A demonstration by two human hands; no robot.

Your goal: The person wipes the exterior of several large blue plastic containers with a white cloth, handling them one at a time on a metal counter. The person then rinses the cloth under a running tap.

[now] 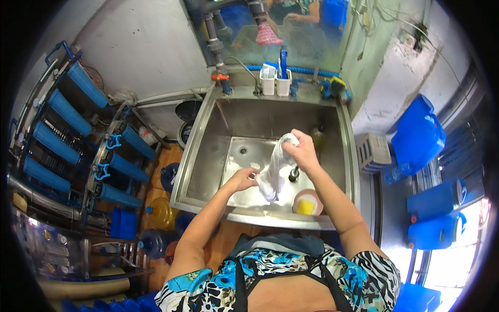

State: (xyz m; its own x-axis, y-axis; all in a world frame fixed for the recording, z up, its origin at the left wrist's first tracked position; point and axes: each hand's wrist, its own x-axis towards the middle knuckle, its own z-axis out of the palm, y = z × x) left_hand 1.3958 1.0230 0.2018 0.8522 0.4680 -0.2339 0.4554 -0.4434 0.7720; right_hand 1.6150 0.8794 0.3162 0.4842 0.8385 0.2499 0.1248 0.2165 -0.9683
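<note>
A wet-looking white cloth point(271, 176) hangs bunched over the sink, its upper end gripped by my right hand point(304, 152). My left hand point(242, 180) is beside the cloth's lower part, fingers apart; I cannot tell whether the fingertips touch it. Below both hands is a deep stainless steel sink point(208, 156) with a drain point(243, 151) in its floor. A pinkish round dish point(298, 200) with a yellow sponge point(305, 207) sits in the near right corner. Close to my right wrist stands a small dark object point(294, 174) whose kind I cannot make out.
White holders point(267, 86) with brushes stand on the sink's back ledge, near a faucet point(257, 89) and a grey pipe with a red-handled valve point(220, 77). Blue filter housings point(65, 140) line the left side. Blue jugs point(419, 136) are at right.
</note>
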